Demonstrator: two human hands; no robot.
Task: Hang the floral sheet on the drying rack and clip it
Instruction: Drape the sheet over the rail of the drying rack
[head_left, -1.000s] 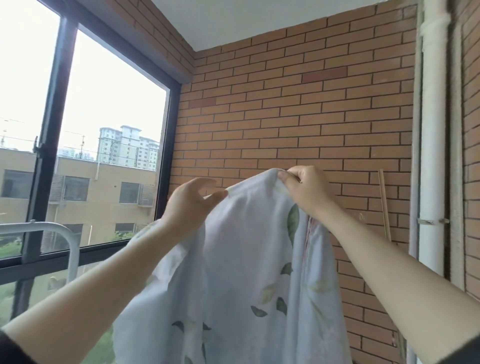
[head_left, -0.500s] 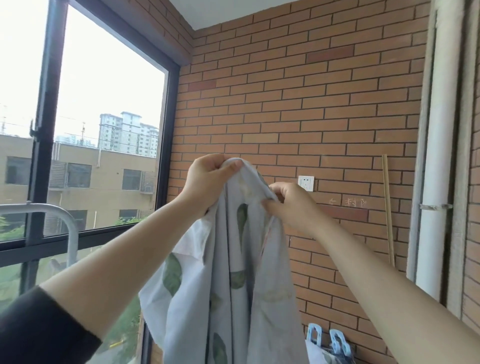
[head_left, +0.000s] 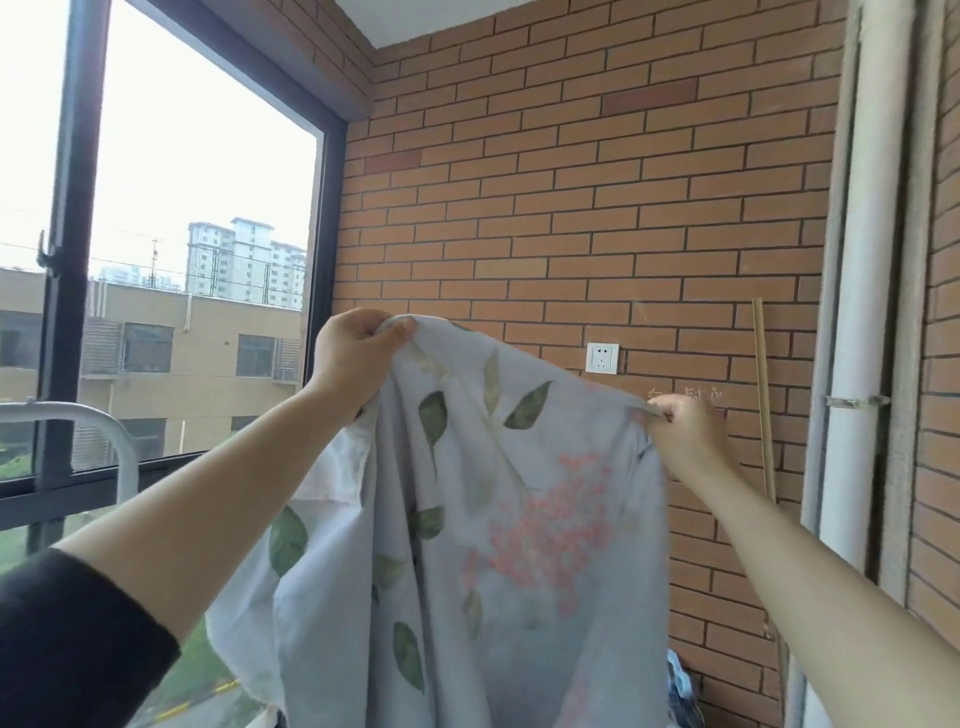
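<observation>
The floral sheet (head_left: 498, 519), pale blue with green leaves and a pink flower cluster, hangs in front of me, held up by its top edge. My left hand (head_left: 356, 358) grips the edge at the upper left. My right hand (head_left: 685, 434) pinches the edge lower and to the right, so the fabric is stretched between them. The drying rack (head_left: 111, 431) shows only as a curved white tube at the far left, well apart from the sheet. Blue clips (head_left: 680, 686) peek out at the bottom, right of the sheet.
A brick wall (head_left: 571, 208) with a white socket (head_left: 602, 357) stands straight ahead. A large black-framed window (head_left: 62, 260) fills the left. White pipes (head_left: 862, 312) and a thin wooden stick (head_left: 763, 395) run up the right side.
My hands have moved apart: the right hand slid right and down along the edge, spreading the bunched sheet wide and showing the pink flowers. The view shifted slightly.
</observation>
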